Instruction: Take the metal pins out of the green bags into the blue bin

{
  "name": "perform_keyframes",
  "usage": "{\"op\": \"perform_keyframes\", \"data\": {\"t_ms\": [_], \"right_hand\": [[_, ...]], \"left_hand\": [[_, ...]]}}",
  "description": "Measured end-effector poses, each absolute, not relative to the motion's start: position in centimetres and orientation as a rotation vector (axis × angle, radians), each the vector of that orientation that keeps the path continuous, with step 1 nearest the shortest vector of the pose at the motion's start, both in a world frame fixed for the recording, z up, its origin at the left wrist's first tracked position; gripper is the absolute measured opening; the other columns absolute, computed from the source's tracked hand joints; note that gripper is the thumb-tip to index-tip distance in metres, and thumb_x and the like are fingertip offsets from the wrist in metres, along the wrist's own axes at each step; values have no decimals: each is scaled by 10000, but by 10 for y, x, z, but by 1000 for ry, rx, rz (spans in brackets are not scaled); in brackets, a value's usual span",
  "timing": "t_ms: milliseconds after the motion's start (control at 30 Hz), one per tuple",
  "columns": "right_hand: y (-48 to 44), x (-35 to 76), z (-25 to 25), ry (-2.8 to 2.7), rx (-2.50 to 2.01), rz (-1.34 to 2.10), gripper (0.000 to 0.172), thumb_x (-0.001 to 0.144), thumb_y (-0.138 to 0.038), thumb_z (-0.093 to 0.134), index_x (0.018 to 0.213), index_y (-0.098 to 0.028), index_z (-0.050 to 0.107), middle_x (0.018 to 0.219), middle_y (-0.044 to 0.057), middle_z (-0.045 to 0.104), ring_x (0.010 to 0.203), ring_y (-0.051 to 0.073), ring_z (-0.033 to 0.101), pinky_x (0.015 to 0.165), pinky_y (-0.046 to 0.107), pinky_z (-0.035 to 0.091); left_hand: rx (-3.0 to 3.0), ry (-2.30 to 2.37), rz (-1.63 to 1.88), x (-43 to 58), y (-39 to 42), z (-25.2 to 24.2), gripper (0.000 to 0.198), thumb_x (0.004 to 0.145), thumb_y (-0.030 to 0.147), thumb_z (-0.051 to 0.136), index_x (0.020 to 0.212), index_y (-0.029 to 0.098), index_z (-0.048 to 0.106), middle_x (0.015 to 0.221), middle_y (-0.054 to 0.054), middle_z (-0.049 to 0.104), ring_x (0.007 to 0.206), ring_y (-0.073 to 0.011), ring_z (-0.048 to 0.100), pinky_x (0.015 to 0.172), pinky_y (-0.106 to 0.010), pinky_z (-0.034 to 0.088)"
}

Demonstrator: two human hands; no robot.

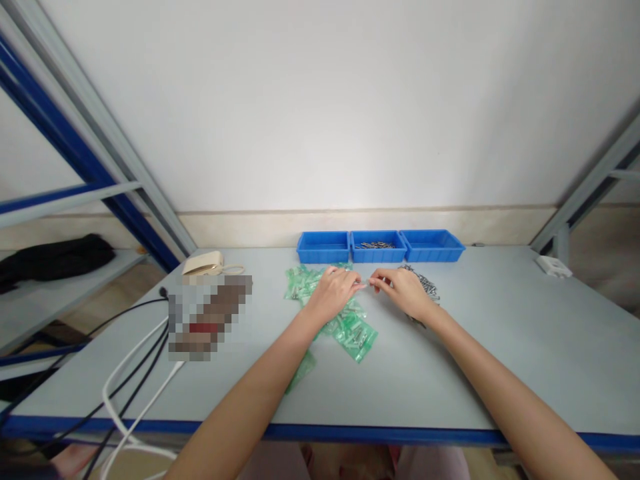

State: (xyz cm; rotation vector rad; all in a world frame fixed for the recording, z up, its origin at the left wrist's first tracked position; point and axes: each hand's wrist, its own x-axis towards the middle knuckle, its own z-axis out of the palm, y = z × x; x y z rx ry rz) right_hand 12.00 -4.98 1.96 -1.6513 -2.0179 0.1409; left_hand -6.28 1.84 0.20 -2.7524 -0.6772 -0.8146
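My left hand (336,292) is closed in a pinch above the green plastic bags (356,339). A small pale piece (363,286) sticks out from its fingertips; its kind is too small to tell. My right hand (400,288) faces it, with thumb and fingers pinched together close to that piece. Whatever lies between the right fingertips is too small to name. Small pale and metal parts show inside the green bags, which are heaped under and around my left hand. A pile of loose metal screws (425,285) lies behind and beside my right hand, which partly hides it.
Blue bins stand along the wall: a left bin (324,257), a middle bin (379,255) holding dark metal screws, and a right bin (434,255). A cream-coloured case (203,263), a blurred-out object (213,320) and cables (117,377) occupy the left side. A white adapter (553,267) sits far right.
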Motion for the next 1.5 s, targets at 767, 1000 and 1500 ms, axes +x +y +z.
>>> {"op": "perform_keyframes", "data": {"t_ms": [767, 1000, 1500], "right_hand": [[-46, 124, 15, -2067, -1487, 193, 331, 894, -442, 415, 835, -191, 622, 827, 43, 631, 683, 160, 547, 632, 253, 361], [-47, 123, 16, -2025, -1476, 271, 310, 894, -428, 426, 835, -191, 617, 777, 23, 618, 639, 143, 530, 608, 241, 362], [-49, 122, 22, -1976, -1321, 329, 276, 881, -396, 470, 836, -181, 636, 810, 20, 644, 640, 127, 545, 618, 227, 389]], "left_hand": [[-2682, -618, -757, -62, 18, -1, 301, 946, 293, 309, 789, 160, 529, 736, -9, 611, 772, -160, 555, 760, -313, 318], [-2688, -592, -781, -64, 16, 5, 291, 945, 297, 314, 823, 168, 545, 718, 7, 611, 745, -145, 549, 751, -301, 318], [-2709, -504, -787, -66, 16, 12, 393, 950, 254, 281, 692, 152, 560, 636, -19, 591, 657, -149, 534, 688, -304, 331]]}}
